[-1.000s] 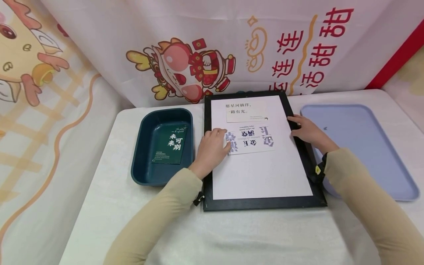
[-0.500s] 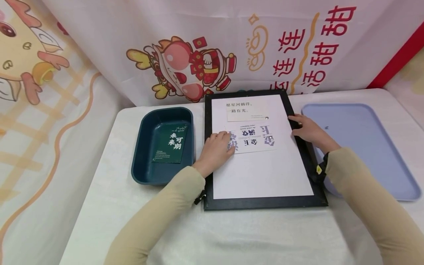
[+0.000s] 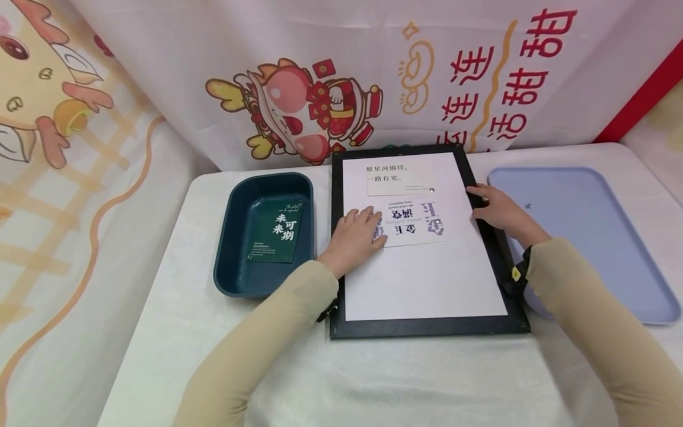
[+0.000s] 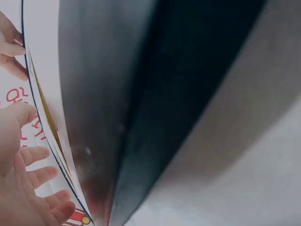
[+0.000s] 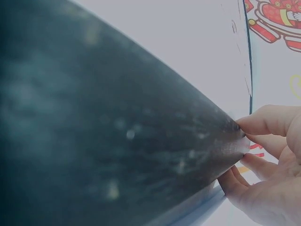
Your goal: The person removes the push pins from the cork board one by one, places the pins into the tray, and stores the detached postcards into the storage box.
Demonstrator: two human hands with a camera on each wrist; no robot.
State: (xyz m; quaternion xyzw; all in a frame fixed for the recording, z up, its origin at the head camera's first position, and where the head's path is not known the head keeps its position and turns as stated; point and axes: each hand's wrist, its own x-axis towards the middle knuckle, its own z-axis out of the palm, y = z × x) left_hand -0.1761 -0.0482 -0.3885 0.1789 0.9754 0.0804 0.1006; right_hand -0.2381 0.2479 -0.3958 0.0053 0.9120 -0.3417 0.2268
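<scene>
A white board (image 3: 421,284) with a black frame lies on the table in the head view. My left hand (image 3: 356,238) hovers over or lightly touches the left end of a white card (image 3: 413,228) with blue-purple characters; the head view cannot settle which. In the left wrist view the left hand (image 4: 21,174) has spread, loosely bent fingers and pinches nothing. My right hand (image 3: 501,213) grips the frame's right side, thumb and fingers around its edge in the right wrist view. Above lies a cream card (image 3: 392,184). Small silver dots show near both cards' right ends.
To the left stands a dark teal bin (image 3: 221,261) with a green card (image 3: 274,234) lying in it. A pale blue tray (image 3: 581,237) lies to the right, partly under the right forearm. Printed cloth (image 3: 395,71) hangs behind the table.
My left hand has slid a little to the right, covering more of the blue-purple card's left end. The right hand keeps its grip on the frame, and the cards stay in place.
</scene>
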